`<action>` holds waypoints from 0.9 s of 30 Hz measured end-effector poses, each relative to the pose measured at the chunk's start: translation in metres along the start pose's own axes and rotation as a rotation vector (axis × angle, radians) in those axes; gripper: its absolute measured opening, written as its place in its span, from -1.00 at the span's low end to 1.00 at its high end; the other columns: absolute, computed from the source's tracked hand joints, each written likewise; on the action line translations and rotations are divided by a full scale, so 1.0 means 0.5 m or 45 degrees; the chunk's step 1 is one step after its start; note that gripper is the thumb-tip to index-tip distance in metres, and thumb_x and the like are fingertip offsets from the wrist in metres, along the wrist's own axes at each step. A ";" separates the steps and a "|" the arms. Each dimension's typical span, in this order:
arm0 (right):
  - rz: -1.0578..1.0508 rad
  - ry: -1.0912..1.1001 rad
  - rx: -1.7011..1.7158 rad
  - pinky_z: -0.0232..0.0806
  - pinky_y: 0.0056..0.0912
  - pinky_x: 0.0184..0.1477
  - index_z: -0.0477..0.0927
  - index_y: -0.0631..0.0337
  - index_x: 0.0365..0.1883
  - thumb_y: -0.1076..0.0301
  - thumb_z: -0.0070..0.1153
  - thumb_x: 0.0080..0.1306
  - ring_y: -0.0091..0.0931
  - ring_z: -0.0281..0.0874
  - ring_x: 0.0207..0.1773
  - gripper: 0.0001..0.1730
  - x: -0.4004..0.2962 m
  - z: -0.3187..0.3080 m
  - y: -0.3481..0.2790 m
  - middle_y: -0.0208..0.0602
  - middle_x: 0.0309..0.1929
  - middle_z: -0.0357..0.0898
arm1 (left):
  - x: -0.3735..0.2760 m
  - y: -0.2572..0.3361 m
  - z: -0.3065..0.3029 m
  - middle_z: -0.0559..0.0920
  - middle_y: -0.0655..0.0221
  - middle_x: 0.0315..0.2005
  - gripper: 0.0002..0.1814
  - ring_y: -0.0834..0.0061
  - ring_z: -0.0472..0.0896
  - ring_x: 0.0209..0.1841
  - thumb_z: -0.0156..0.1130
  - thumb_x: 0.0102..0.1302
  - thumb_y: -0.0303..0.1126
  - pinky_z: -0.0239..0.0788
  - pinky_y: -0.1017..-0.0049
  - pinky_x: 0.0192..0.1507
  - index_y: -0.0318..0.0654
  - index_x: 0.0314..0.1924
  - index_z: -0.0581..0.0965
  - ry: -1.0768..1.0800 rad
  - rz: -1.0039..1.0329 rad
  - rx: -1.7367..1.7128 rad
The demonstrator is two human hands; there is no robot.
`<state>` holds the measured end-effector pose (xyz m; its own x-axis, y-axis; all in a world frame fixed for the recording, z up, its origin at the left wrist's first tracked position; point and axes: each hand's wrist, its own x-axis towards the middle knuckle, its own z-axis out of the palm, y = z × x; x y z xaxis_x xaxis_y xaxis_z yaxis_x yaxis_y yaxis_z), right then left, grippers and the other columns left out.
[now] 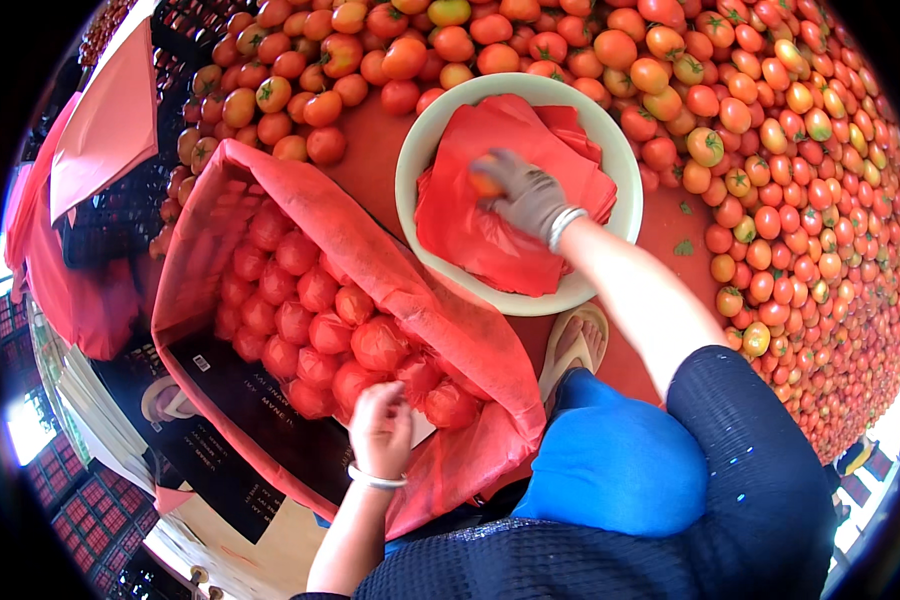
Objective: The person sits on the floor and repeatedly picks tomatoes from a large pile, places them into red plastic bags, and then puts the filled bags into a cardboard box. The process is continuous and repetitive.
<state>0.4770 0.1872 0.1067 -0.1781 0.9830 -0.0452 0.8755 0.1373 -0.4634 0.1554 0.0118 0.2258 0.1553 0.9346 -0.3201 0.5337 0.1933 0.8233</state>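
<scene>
A round pale basin (631, 187) holds a stack of thin red wrapping sheets (487, 247). Over the stack, my right hand (521, 191), in a grey glove, has its fingers around an orange-red tomato (484, 180). To the left stands a crate lined with red sheet material (345, 202), partly filled with tomatoes wrapped in red sheets (330, 331). Bare, with curled fingers, my left hand (381, 429) is above the near edge of the wrapped tomatoes, beside a white piece (422, 429). Whether it touches or holds anything is hidden.
Loose tomatoes (780, 217) lie heaped beyond the basin and along the right. My sandaled foot (576, 341) is below the basin. Black crates (105, 225) and pink sheets (109, 127) stand at the left. A printed black sheet (217, 465) hangs beside the lined crate.
</scene>
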 end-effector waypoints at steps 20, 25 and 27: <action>-0.705 -0.296 1.729 0.18 -0.14 0.28 0.11 0.12 0.45 -0.04 -0.18 0.49 -0.24 0.29 0.31 -0.32 -0.179 -0.204 -0.394 -0.05 0.29 0.30 | 0.045 0.118 -0.188 0.54 0.24 0.00 -0.26 0.42 0.59 -0.05 0.42 0.12 -0.28 0.50 0.43 -0.08 -0.30 0.26 0.30 -0.321 -0.433 -1.267; -0.008 -0.814 2.727 0.05 -0.03 0.42 0.00 0.16 0.48 -0.59 -0.37 0.22 -0.09 0.24 0.39 0.13 -0.185 -0.257 -0.255 0.08 0.39 0.20 | 0.007 0.010 -0.276 0.58 0.21 -0.02 -0.25 0.38 0.63 -0.05 0.33 0.05 -0.51 0.49 0.38 0.05 -0.37 0.28 0.29 -0.837 -1.084 -0.604; -0.047 -0.648 3.002 0.02 0.05 0.43 -0.01 0.16 0.48 -0.49 -0.42 0.32 -0.01 0.23 0.38 0.03 -0.199 -0.268 -0.225 0.12 0.39 0.18 | -0.007 -0.068 -0.246 0.61 0.26 -0.04 -0.30 0.38 0.63 -0.07 0.36 0.07 -0.49 0.47 0.38 0.07 -0.36 0.25 0.36 -1.060 -1.225 -0.271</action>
<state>0.4564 0.0905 0.2818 -0.5395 0.8415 0.0287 -0.8177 -0.5155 -0.2562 0.0342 0.0386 0.2566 0.2938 -0.0583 -0.9541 0.5895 0.7968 0.1329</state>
